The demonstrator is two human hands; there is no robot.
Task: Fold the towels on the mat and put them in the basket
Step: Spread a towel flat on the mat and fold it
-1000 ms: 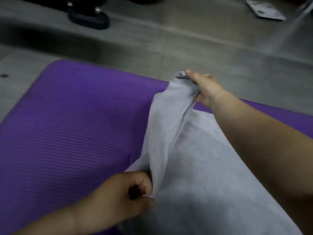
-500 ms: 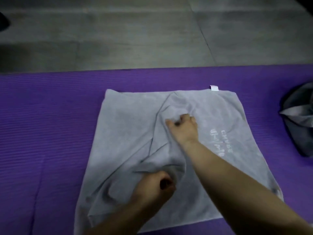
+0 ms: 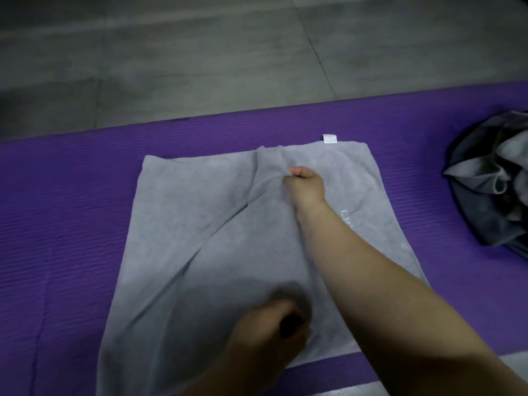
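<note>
Towel [image 3: 183, 224], grey, lies spread on the purple mat [image 3: 57, 224], with its near edge close to the person. Nearest, the left hand [image 3: 268, 330] sits on that near part with fingers curled tight, seemingly pinching the cloth, though deep shadow there blurs the grip itself. A raised ridge runs from it up the middle to the right hand [image 3: 305, 185], whose fingers and thumb are clamped on a bunch of fabric near the far edge. Past that, a white tag [image 3: 329, 139] pokes out from the far hem. At the far right of the mat a heap of darker cloth [image 3: 494, 184], probably more towels, is cut off by the frame. Beyond the mat is grey tiled floor [image 3: 200, 52].

The risk, as I judge it: both pinches sit away from the corners, so carrying the fold across could drag the lower layer and leave a skewed, wrinkled half. The right forearm hides most of the pale lettering [image 3: 347, 220], and no basket shows anywhere.
</note>
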